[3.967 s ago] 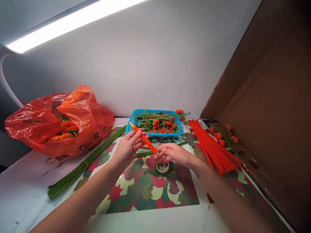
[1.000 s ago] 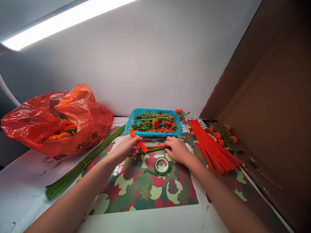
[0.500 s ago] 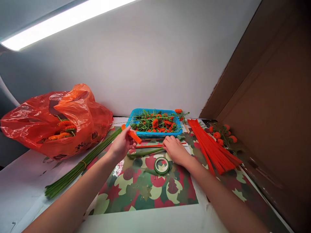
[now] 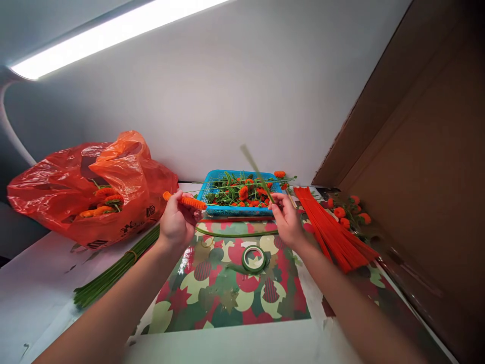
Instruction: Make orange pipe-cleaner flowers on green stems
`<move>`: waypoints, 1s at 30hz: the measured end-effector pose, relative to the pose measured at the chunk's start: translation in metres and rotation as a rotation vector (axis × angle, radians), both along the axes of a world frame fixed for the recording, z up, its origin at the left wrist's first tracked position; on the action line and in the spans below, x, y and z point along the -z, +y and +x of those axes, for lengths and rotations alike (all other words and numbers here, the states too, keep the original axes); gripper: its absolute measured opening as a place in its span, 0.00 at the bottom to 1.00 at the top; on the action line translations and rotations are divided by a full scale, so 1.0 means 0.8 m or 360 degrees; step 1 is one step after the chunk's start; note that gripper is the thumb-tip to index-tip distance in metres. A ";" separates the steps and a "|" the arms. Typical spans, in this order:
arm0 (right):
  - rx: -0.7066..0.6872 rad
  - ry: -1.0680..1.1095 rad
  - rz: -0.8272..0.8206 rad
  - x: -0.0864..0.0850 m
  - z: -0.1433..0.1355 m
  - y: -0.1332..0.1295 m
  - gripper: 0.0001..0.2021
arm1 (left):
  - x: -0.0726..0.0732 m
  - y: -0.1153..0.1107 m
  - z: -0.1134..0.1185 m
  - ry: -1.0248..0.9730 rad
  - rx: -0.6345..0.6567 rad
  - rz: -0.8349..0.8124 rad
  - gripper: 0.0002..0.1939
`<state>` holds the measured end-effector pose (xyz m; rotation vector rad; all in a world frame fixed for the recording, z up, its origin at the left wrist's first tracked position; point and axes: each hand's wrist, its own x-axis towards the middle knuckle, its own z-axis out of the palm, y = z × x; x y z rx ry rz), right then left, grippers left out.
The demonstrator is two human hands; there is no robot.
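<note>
My left hand (image 4: 176,222) is closed around an orange coiled chenille stem (image 4: 193,203), whose ribbed end points right. In the fingers of my right hand (image 4: 288,221) is a green chenille stem (image 4: 256,171), tilted up to the left and blurred by motion. Another length of green stem (image 4: 231,234) lies across the patterned mat (image 4: 227,308) between my hands. Nearer to me on the mat is a roll of green floral tape (image 4: 248,268), with its loose end to the left. Beyond my hands stands a blue basket (image 4: 242,212) of orange chenille flowers and green stems.
At the left, a red plastic bag (image 4: 53,177) holds orange pieces, beside a tied bundle of green stems (image 4: 113,270). Red-orange chenille stems (image 4: 333,227) are spread at the right, near finished flowers (image 4: 344,221). Cardboard (image 4: 409,151) walls the right side.
My right hand has lifted off the mat with a green chenille stem. My left hand has shifted left and down slightly, still holding the orange coil.
</note>
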<state>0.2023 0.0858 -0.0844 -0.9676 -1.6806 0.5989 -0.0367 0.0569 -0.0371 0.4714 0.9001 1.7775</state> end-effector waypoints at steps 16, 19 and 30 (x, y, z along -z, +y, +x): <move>0.0168 -0.0717 -0.0353 -0.061 0.043 -0.004 0.23 | 0.022 0.002 0.011 0.0160 0.0411 -0.0366 0.07; 0.0071 -0.0824 -0.0563 -0.068 0.054 -0.005 0.20 | 0.024 0.004 0.010 0.0172 0.0436 -0.0370 0.06; -0.0025 -0.0807 -0.0829 -0.046 0.082 0.016 0.03 | 0.032 0.005 0.009 0.0207 0.0488 -0.0386 0.06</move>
